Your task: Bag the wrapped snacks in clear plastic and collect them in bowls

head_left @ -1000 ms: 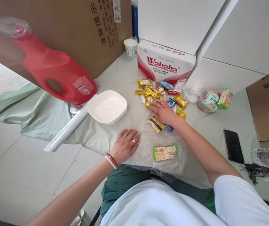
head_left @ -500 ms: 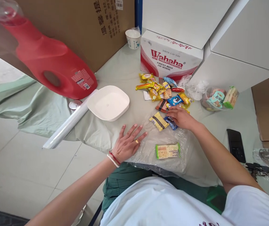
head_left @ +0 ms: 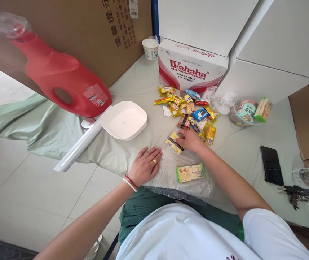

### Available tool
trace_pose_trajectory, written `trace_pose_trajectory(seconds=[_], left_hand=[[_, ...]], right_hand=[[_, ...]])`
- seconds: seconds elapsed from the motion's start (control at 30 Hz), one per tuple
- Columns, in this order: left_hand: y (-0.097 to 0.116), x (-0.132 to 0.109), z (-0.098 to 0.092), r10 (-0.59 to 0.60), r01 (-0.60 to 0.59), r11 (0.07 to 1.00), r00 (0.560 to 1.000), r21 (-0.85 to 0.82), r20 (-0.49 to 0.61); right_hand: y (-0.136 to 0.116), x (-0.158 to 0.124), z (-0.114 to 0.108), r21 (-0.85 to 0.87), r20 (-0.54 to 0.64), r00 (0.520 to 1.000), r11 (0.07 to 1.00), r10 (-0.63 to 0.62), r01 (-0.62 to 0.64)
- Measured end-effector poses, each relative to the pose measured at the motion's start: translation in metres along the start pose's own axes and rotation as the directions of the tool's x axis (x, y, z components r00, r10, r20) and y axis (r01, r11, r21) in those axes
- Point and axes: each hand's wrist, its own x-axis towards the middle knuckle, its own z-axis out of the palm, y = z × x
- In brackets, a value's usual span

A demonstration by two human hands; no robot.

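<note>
My left hand (head_left: 145, 167) lies flat on the clear plastic film (head_left: 167, 179) by the near table edge, fingers stretched and holding nothing. My right hand (head_left: 191, 140) is closed at the right end of a yellow snack packet (head_left: 172, 142) with a dark stripe; its thumb is partly hidden. Nearer to me, a green-edged soda biscuit packet (head_left: 190, 172) lies on the film. Beyond my right hand is a pile of wrapped snacks, among them a blue packet (head_left: 200, 114), a brown packet (head_left: 184, 122) and a yellow packet (head_left: 209, 133). A white square bowl (head_left: 124, 121) sits to the left.
A red jug (head_left: 70, 83) and a roll of clear film (head_left: 82, 141) lie at the left. The Wahaba-style lettered carton, reading Wahaha (head_left: 192, 66), stands behind the snacks. A clear tub of snacks (head_left: 245, 112), a black phone (head_left: 272, 165) and keys (head_left: 296, 193) are at the right.
My right hand has moved left from the small blue packet to the yellow striped packet, which has shifted slightly left. My left hand's fingers have drawn closer together. The view has shifted a little.
</note>
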Motion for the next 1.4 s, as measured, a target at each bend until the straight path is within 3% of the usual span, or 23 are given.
trace_pose_trajectory(seconds=[0.13, 0.23, 0.3, 0.43, 0.57, 0.63, 0.7, 0.77, 0.8, 0.87, 0.9, 0.93, 1.0, 1.07, 1.2, 1.4], left_hand=[[0.001, 0.001, 0.0, 0.008, -0.008, 1.0, 1.0, 0.02, -0.013], [0.001, 0.002, 0.0, 0.0, 0.0, 1.0, 1.0, 0.011, -0.007], [0.001, 0.002, 0.0, -0.006, 0.006, 1.0, 1.0, 0.004, -0.004], [0.002, 0.002, 0.0, -0.009, 0.009, 1.0, 1.0, 0.016, -0.009], [0.002, 0.003, -0.001, -0.016, 0.016, 1.0, 1.0, 0.009, 0.002], [0.002, 0.003, -0.002, -0.027, 0.027, 1.0, 1.0, -0.007, 0.015], [0.002, 0.004, -0.001, -0.04, 0.04, 0.999, 0.999, -0.021, 0.026], [0.002, 0.004, -0.001, -0.05, 0.051, 0.998, 0.998, -0.028, 0.03], [0.002, 0.004, -0.001, -0.053, 0.054, 0.998, 0.998, -0.031, 0.03], [0.002, 0.005, 0.0, -0.058, 0.059, 0.998, 0.998, -0.037, 0.029], [0.003, 0.005, 0.0, -0.06, 0.061, 0.997, 0.998, -0.038, 0.03], [0.003, 0.005, 0.0, -0.061, 0.063, 0.997, 0.998, -0.036, 0.03], [0.004, 0.004, -0.001, -0.063, 0.064, 0.998, 0.998, -0.023, 0.027], [0.004, 0.004, -0.001, -0.061, 0.062, 0.998, 0.998, -0.009, 0.021], [0.004, 0.004, 0.001, -0.066, 0.066, 0.998, 0.998, -0.006, 0.002], [0.007, -0.002, 0.002, -0.12, 0.12, 0.992, 0.993, -0.033, 0.008]], right_hand=[[-0.01, 0.01, 0.001, 0.01, -0.049, 0.994, 0.995, 0.102, -0.101], [-0.018, 0.018, 0.004, -0.076, -0.085, 0.993, 0.993, 0.087, -0.093], [-0.022, 0.024, 0.007, -0.067, -0.037, 0.997, 0.996, 0.064, -0.066], [-0.023, 0.034, 0.009, 0.251, 0.015, 0.999, 0.967, 0.032, -0.035], [-0.011, 0.03, -0.007, 0.668, -0.156, 0.988, 0.737, 0.01, 0.098], [0.003, 0.02, -0.025, 0.728, -0.322, 0.945, 0.654, 0.062, 0.205], [0.02, 0.005, -0.047, 0.694, -0.531, 0.832, 0.645, 0.159, 0.319], [0.036, -0.015, -0.065, 0.633, -0.662, 0.721, 0.668, 0.204, 0.391], [0.042, -0.027, -0.072, 0.62, -0.665, 0.724, 0.677, 0.185, 0.396], [0.046, -0.052, -0.075, 0.625, -0.52, 0.853, 0.702, 0.046, 0.343], [0.045, -0.064, -0.071, 0.618, -0.384, 0.922, 0.727, -0.053, 0.3], [0.041, -0.075, -0.064, 0.599, -0.24, 0.96, 0.756, -0.144, 0.263], [0.026, -0.092, -0.041, 0.52, -0.007, 0.969, 0.827, -0.247, 0.215], [0.009, -0.101, -0.015, 0.375, 0.099, 0.966, 0.908, -0.239, 0.187], [-0.008, -0.11, 0.016, -0.004, 0.086, 0.969, 0.972, -0.232, 0.234], [0.024, -0.148, 0.022, -0.194, 0.087, 0.936, 0.916, -0.34, 0.351]])
